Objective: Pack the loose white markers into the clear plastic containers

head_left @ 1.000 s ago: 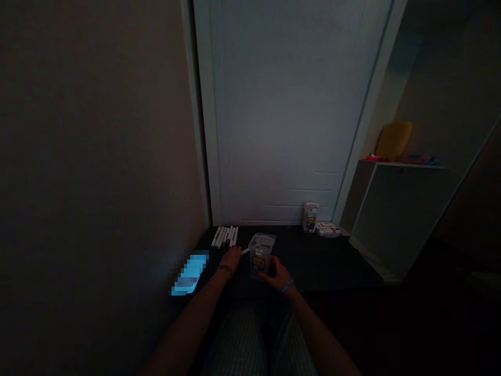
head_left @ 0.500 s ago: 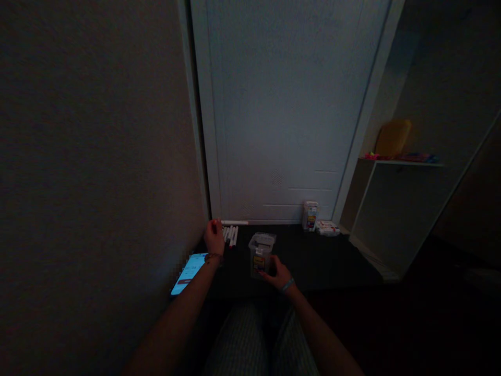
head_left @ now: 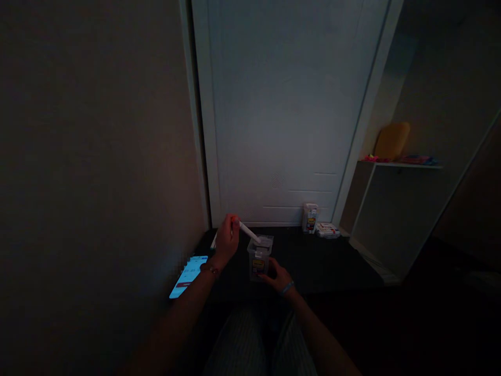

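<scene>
The room is dim. My left hand (head_left: 227, 239) pinches a white marker (head_left: 249, 232) by one end, and its other end points down into the open top of a clear plastic box (head_left: 259, 256). That box stands on the dark floor in front of me, with a coloured label on its side. My right hand (head_left: 278, 275) is wrapped round the lower right of the box. One more white marker (head_left: 213, 241) shows on the floor behind my left hand; the rest are hidden by it.
A lit phone (head_left: 188, 276) lies on the floor at the left by the wall. A white door (head_left: 282, 115) stands ahead. A second marker box (head_left: 310, 216) and a flat pack (head_left: 327, 229) sit at its foot. A white shelf unit (head_left: 395, 209) is at the right.
My left hand lifted a marker from the row by the wall and swung it right and over, so its tip now dips into the box. My right hand stayed on the box.
</scene>
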Demonstrator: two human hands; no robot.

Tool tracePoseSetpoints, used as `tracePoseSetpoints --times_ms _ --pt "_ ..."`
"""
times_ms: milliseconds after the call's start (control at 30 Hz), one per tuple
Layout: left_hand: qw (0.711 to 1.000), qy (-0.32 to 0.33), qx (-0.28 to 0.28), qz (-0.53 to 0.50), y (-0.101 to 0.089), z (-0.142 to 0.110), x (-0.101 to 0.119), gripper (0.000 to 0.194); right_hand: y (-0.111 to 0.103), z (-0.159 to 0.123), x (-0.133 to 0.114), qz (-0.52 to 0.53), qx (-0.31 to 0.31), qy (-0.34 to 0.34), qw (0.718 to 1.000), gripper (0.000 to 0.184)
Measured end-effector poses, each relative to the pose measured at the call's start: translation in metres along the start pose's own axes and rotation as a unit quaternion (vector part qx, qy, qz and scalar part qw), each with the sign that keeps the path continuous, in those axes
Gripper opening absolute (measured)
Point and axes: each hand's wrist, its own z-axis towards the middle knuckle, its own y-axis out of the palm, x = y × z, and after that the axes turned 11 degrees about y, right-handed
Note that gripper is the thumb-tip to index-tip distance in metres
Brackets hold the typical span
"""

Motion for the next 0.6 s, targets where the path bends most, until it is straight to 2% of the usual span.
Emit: tracePoseSetpoints --times_ms 100,233,600 --pt "0.992 0.038 -0.109 0.047 0.013 -0.010 0.004 0.029 -0.001 -0.001 -0.004 -0.001 0.004 0.005 1.000 0.064" --pt "0.982 0.044 -0.171 0.073 0.028 -0.020 0.007 0.030 -0.004 -0.005 -0.014 0.006 0.004 0.003 1.000 0.061" --pt "0.989 -0.015 -0.140 0.047 0.044 -0.041 -0.013 0.020 -0.007 -0.009 -0.020 0.003 0.006 0.006 1.000 0.062"
